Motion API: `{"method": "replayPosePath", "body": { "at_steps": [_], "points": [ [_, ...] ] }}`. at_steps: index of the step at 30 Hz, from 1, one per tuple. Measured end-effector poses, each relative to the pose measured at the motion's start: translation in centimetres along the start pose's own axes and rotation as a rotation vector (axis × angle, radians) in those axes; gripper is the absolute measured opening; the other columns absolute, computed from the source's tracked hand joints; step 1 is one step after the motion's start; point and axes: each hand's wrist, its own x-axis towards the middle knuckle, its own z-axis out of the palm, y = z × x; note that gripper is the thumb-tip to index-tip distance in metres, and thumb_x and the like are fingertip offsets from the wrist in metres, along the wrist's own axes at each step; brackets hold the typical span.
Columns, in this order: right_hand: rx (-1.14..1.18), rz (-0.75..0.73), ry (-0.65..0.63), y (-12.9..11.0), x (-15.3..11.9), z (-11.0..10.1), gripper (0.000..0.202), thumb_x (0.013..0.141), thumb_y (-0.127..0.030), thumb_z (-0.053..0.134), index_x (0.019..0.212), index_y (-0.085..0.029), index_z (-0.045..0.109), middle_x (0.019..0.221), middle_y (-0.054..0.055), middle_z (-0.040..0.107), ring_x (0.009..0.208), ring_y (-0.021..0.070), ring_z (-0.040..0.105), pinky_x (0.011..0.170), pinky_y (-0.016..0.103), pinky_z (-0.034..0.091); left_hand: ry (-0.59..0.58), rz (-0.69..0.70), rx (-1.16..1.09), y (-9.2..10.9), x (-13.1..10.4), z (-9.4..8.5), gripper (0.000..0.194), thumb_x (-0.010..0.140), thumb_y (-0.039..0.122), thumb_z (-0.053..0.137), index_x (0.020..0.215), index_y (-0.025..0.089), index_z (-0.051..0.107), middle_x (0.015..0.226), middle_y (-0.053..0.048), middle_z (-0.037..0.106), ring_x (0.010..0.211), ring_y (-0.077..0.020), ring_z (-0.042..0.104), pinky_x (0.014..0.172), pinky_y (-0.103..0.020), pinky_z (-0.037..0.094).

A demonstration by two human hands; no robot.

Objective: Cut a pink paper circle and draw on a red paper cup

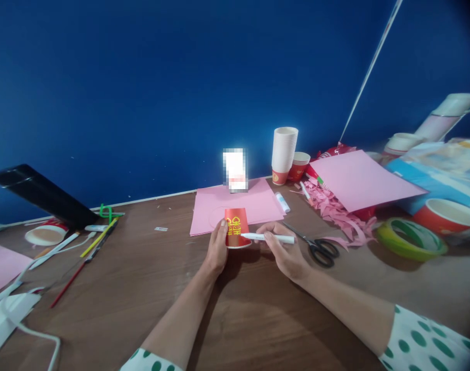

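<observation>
A red paper cup (pixel 238 220) with a yellow printed character is held by my left hand (pixel 218 251), whose thumb lies along its left side. The cup is upside down, its pale rim at the bottom. My right hand (pixel 283 247) is closed round a white pen (pixel 285 239), held nearly level. The pen's tip points left and meets the cup's printed side, or comes very close to it. Pink paper sheets (pixel 204 208) lie just behind the cup. Black-handled scissors (pixel 323 252) rest on the table to the right of my right hand.
Behind the sheets stands a bright, pixelated object (pixel 237 170). Stacked paper cups (pixel 284 152) rise near the blue wall. To the right are pink paper shreds (pixel 335 208), a roll of green tape (pixel 389 239) and a pink sheet (pixel 366 178). Cables (pixel 45 332) and a black object (pixel 45 196) lie left.
</observation>
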Motion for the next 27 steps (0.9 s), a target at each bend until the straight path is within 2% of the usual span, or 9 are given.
{"method": "replayPosePath", "body": {
  "at_steps": [7, 14, 20, 27],
  "points": [
    [-0.034, -0.027, 0.004, -0.21, -0.05, 0.14, 0.019, 0.088, -0.029, 0.045, 0.080, -0.017, 0.057, 0.059, -0.003, 0.050, 0.051, 0.0102, 0.042, 0.049, 0.022, 0.034, -0.002, 0.015, 0.016, 0.30, -0.13, 0.08, 0.043, 0.078, 0.052, 0.052, 0.095, 0.014, 0.062, 0.091, -0.006, 0.066, 0.085, -0.0190, 0.060, 0.080, -0.031, 0.045],
    [-0.073, -0.071, 0.019, -0.08, -0.14, 0.02, 0.017, 0.087, -0.027, 0.045, 0.080, -0.018, 0.058, 0.065, 0.000, 0.056, 0.058, 0.0125, 0.049, 0.054, 0.024, 0.038, 0.030, -0.007, -0.006, 0.36, -0.13, 0.12, 0.043, 0.076, 0.051, 0.055, 0.097, 0.015, 0.062, 0.097, -0.007, 0.066, 0.090, -0.0196, 0.060, 0.083, -0.031, 0.044],
    [-0.076, -0.067, 0.036, 0.29, -0.07, 0.02, 0.017, 0.087, -0.027, 0.045, 0.080, -0.018, 0.058, 0.066, 0.000, 0.057, 0.058, 0.0125, 0.050, 0.053, 0.024, 0.038, 0.060, -0.017, 0.016, 0.10, 0.02, -0.07, 0.043, 0.077, 0.051, 0.055, 0.100, 0.015, 0.062, 0.101, -0.007, 0.066, 0.095, -0.0202, 0.059, 0.086, -0.031, 0.043],
    [-0.039, -0.056, 0.061, -0.13, 0.06, -0.03, 0.019, 0.087, -0.026, 0.044, 0.078, -0.018, 0.058, 0.065, 0.000, 0.060, 0.051, 0.0107, 0.045, 0.050, 0.022, 0.037, 0.011, -0.012, -0.032, -0.17, 0.08, -0.07, 0.044, 0.078, 0.052, 0.053, 0.099, 0.014, 0.061, 0.096, -0.008, 0.066, 0.087, -0.0200, 0.061, 0.081, -0.033, 0.046]
  ]
}}
